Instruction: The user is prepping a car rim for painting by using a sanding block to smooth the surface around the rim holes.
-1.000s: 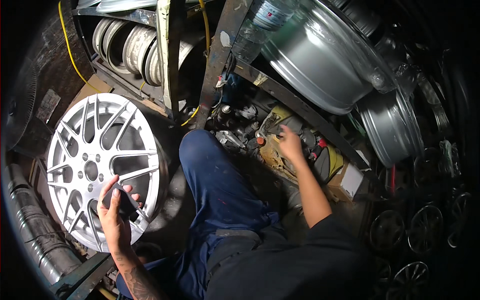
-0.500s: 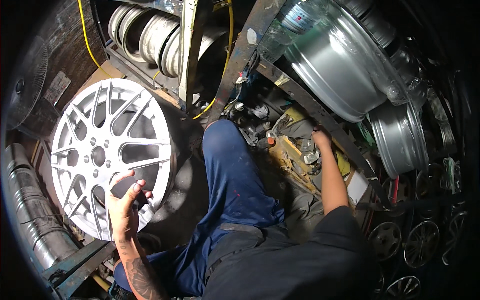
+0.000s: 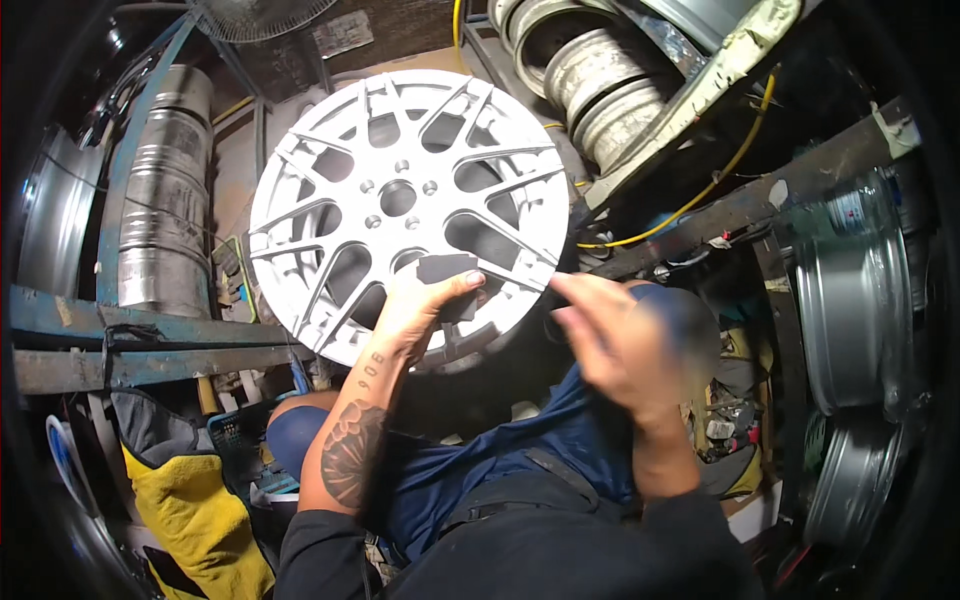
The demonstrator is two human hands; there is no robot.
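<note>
A white multi-spoke wheel rim (image 3: 420,135) lies face up in front of me, with holes round its centre bore. My left hand (image 3: 420,305) is closed on a flat dark pad (image 3: 443,266) over the rim's lower spokes, thumb on top. My right hand (image 3: 615,345) is beside the rim's lower right edge, index finger extended toward it; motion blur hides whether it holds anything.
Silver rims (image 3: 845,320) stand at right and old rims (image 3: 600,90) on the upper rack. Steel drums (image 3: 165,230) and a blue frame (image 3: 60,325) are at left. A yellow hose (image 3: 720,180), a fan (image 3: 260,20) and a yellow cloth (image 3: 190,500) surround my workspace.
My view has swung left onto the rim. My right hand has left the clutter on the right and come to the rim's edge. My left hand still holds the dark pad.
</note>
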